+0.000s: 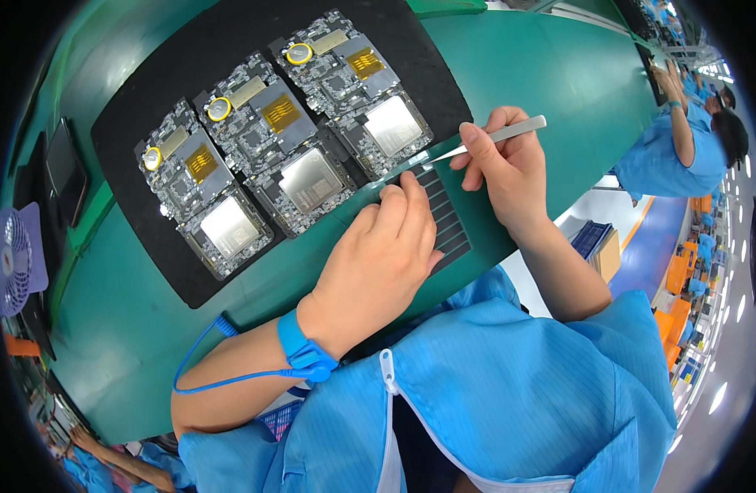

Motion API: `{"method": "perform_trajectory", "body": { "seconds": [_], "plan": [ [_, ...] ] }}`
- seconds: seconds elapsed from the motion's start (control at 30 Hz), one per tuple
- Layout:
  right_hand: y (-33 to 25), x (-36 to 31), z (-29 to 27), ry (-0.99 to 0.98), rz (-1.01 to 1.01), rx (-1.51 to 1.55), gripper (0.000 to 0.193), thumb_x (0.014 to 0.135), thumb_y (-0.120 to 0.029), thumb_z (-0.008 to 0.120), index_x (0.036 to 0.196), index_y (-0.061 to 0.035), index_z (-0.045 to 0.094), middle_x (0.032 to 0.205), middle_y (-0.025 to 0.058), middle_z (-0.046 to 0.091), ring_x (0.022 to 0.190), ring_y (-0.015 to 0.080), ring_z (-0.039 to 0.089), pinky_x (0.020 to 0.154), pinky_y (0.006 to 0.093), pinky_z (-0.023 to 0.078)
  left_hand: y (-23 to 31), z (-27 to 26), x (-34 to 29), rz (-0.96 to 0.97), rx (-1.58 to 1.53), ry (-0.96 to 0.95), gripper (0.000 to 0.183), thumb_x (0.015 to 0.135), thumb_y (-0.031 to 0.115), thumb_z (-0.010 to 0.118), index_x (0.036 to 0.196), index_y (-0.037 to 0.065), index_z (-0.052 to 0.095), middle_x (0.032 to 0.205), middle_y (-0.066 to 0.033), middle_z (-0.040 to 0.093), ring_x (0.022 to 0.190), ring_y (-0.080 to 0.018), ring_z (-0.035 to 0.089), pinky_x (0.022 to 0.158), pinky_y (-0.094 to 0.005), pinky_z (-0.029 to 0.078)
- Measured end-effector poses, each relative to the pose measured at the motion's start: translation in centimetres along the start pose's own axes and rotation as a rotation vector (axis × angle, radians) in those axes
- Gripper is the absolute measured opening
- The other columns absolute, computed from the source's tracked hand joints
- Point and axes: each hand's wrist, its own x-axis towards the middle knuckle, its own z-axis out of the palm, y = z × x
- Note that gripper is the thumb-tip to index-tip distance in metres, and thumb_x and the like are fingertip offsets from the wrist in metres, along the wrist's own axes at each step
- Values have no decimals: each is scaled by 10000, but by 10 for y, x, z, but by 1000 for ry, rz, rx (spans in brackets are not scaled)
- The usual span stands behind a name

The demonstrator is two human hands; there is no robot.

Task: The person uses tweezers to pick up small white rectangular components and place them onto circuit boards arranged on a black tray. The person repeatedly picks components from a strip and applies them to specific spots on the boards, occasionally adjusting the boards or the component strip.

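Observation:
My right hand pinches a pair of metal tweezers. Their tips point left, to the top edge of a sheet of dark strips, where a shiny clear film shows. My left hand is bent over that sheet, its fingertips pressed on the top edge and its thumb beside the strips; the palm hides part of it. Just beyond lie three circuit boards side by side, a left board, a middle board and a right board. Each carries a yellow-rimmed round cell, amber tape and a silver plate.
A black mat lies under the boards on the green table. A blue wrist strap with a coiled cord is on my left wrist. At far left stand a small purple fan and a dark flat device. A person in blue sits at right.

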Motion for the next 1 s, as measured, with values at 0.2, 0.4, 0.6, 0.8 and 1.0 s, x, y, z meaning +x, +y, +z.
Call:
{"method": "perform_trajectory", "body": {
  "seconds": [0.2, 0.4, 0.6, 0.8, 1.0],
  "plan": [
    [3, -8, 5, 48, -143, 164, 184, 955, -111, 572, 920, -67, 397, 683, 102, 625, 471, 72, 553, 394, 175, 399, -1, 3, -4, 13, 57, 32, 602, 768, 329, 682, 1170, -104, 563, 1248, -237, 531, 1085, -283, 501, 876, -319, 449],
    [-25, -5, 44, -60, -95, 371, 192, 953, -109, 576, 947, -79, 386, 688, 129, 645, 433, 92, 540, 365, 182, 391, -4, -37, -50, -81, -15, 182, 559, 723, 305, 726, 1127, -59, 599, 1200, -213, 576, 1050, -322, 570, 871, -376, 479],
    [-46, -9, 137, -267, 80, 415, 257, 920, -127, 630, 992, -66, 391, 690, 96, 633, 481, 76, 575, 397, 189, 434, -44, -47, -108, -449, 257, 208, 482, 760, 188, 735, 1125, -92, 591, 1144, -259, 568, 1059, -414, 568, 868, -442, 501],
    [-34, -15, 170, -265, 16, 377, 275, 909, -105, 642, 983, -45, 383, 712, 80, 611, 545, 80, 616, 437, 190, 481, -50, -34, -118, -370, 188, 243, 513, 748, 178, 742, 1146, -110, 592, 1120, -276, 578, 1050, -439, 570, 893, -437, 508],
    [-26, -16, 176, -239, -101, 342, 253, 905, -73, 640, 967, -37, 397, 747, 64, 602, 616, 93, 660, 470, 178, 514, -50, -29, -120, -379, 240, 253, 516, 731, 203, 745, 1138, -86, 613, 1108, -254, 596, 1043, -437, 579, 849, -429, 537]
  ]
}}
